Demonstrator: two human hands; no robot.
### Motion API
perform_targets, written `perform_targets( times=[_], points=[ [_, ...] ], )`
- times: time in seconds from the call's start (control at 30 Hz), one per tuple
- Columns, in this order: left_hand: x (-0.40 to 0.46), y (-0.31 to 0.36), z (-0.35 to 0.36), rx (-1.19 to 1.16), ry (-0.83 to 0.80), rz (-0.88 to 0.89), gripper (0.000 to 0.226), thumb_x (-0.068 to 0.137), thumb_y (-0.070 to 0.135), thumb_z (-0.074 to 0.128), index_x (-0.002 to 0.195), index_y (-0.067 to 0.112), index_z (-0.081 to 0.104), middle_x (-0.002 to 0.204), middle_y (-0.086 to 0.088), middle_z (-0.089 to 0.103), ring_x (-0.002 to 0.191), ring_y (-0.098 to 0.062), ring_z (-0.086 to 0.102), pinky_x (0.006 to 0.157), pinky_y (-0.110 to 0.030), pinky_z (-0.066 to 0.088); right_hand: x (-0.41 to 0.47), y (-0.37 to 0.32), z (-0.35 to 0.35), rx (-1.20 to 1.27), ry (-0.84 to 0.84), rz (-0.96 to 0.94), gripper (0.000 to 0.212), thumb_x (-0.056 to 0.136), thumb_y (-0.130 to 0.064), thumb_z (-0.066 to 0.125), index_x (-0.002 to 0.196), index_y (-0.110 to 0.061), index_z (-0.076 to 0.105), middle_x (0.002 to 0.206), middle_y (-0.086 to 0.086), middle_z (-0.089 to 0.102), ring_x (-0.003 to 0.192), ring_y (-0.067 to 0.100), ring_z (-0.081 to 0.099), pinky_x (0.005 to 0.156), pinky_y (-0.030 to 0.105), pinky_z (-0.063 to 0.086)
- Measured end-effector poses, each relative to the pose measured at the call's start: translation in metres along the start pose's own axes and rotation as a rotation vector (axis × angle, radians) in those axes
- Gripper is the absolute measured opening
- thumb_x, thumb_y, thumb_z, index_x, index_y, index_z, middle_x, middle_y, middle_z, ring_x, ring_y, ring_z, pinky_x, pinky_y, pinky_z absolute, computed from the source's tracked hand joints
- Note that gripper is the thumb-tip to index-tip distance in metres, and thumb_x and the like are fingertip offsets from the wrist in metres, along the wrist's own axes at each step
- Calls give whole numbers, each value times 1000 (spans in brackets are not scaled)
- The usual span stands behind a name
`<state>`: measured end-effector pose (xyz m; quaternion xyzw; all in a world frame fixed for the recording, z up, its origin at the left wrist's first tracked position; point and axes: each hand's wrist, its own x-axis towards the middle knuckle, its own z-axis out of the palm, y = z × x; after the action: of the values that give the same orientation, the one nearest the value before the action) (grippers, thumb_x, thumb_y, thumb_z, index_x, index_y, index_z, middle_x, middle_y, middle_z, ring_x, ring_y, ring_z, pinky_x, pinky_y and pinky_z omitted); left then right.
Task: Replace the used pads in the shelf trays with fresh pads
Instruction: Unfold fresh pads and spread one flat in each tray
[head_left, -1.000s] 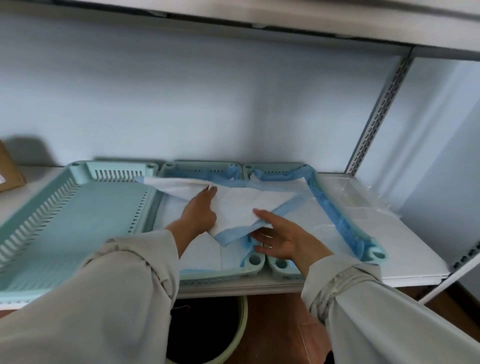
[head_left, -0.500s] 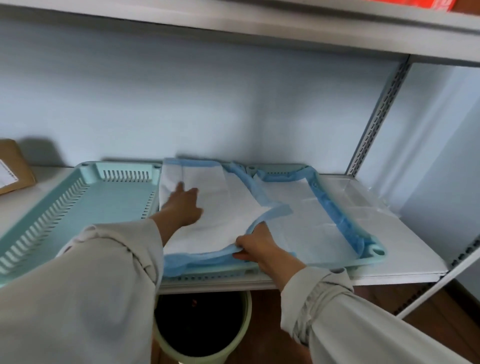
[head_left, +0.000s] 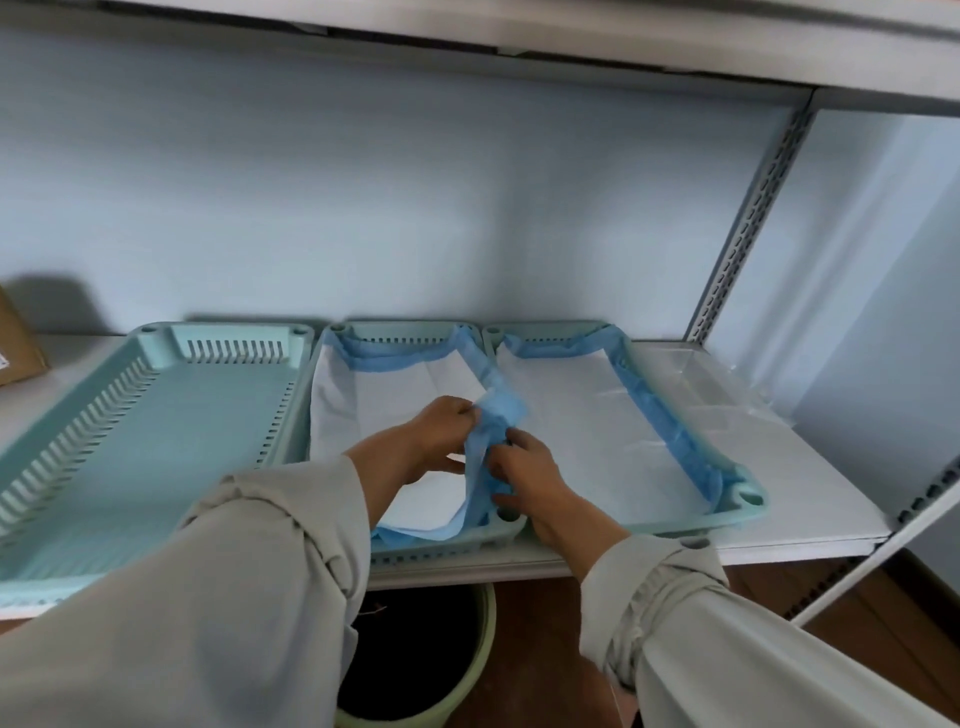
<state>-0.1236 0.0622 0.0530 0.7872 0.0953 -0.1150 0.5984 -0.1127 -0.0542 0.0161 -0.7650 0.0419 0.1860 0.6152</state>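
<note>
The head view looks down at a white shelf (head_left: 810, 499) with three light green trays side by side.

The left tray (head_left: 156, 447) has slots in its walls and nothing lies in it.

The middle tray (head_left: 447, 545) holds a pad (head_left: 395, 395). The pad is white with a blue edge. It lies flat at the back, and its blue edge runs up the back wall. On the right side, the blue edge is bunched up and lifted over the wall between the middle tray and the right tray.

The left hand (head_left: 441, 426) is over the middle tray. Its fingers are curled and pinch the bunched blue edge from the left. The right hand (head_left: 524, 467) is just beside it. Its fingers are curled round the same blue edge from the right, a bit lower and nearer the front corner. The two hands are close together with the blue edge between them.

The right tray (head_left: 748, 501) holds a second pad (head_left: 587, 431). It lies flat, and its blue edge hangs over the back and right walls.

A clear plastic sheet (head_left: 717, 384) lies on the shelf to the right of the trays.

A brown box (head_left: 15, 348) sits at the far left edge.

Under the shelf stands a green bin (head_left: 415, 660), dark inside, on a brown floor.
</note>
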Motion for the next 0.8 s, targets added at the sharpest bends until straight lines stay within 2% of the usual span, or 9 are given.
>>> perform_targets(
  times=[0.13,0.23,0.27,0.33,0.43,0.5,0.63,0.73,0.8],
  points=[
    [0,-1,-4,-137,-20,-70,45,103,37,30,133,8,46,128,-16,58,114,-30,58,90,-39,50,3,-2,-3,236,-86,9,26,93,-20,52,118,-17,54,120,11,60,101,23,61,83,34,54],
    [0,-1,-4,-142,-6,-68,44,103,36,31,136,9,44,128,-15,57,115,-29,57,94,-41,50,7,-1,3,186,-122,-28,54,88,-37,62,136,-17,44,130,5,56,113,24,56,94,37,49],
    [0,0,-3,-128,5,-69,44,103,36,31,136,10,43,129,-14,57,116,-28,57,95,-41,49,7,-1,6,141,-114,-46,55,87,-39,64,134,-16,45,126,3,57,113,23,56,95,38,49],
    [1,0,-2,-111,26,-74,43,103,35,32,137,10,42,129,-13,56,117,-28,56,97,-41,48,9,-1,8,74,-71,-56,44,89,-32,63,126,-13,49,118,5,61,106,24,60,93,38,52],
    [2,0,0,-69,49,-66,44,102,35,35,138,10,41,133,-12,52,120,-29,53,97,-40,48,15,3,8,-129,70,-2,26,96,-13,49,119,-3,54,114,16,63,102,31,63,91,44,54],
    [3,-3,2,47,30,-28,42,100,31,44,139,13,41,135,-9,52,122,-28,52,97,-40,48,18,2,5,-183,130,48,27,96,-6,43,120,0,53,113,20,62,101,34,63,89,46,55],
    [3,-7,9,373,-38,36,55,88,12,59,140,14,41,130,-12,54,116,-27,54,97,-38,48,18,-9,-2,-136,133,31,31,92,-1,49,122,1,56,116,26,62,102,40,63,89,45,54],
    [3,-9,10,770,198,167,41,85,5,54,126,10,53,124,-14,58,111,-30,56,89,-34,46,11,-18,-9,-35,116,-32,31,93,-1,45,120,8,56,123,30,58,107,41,61,90,45,51],
    [1,-9,7,993,332,186,39,85,5,51,123,13,55,119,-13,56,108,-31,57,88,-35,48,5,-24,-20,86,140,-43,32,93,1,43,122,9,54,127,28,56,89,30,63,86,39,52]
  ],
)
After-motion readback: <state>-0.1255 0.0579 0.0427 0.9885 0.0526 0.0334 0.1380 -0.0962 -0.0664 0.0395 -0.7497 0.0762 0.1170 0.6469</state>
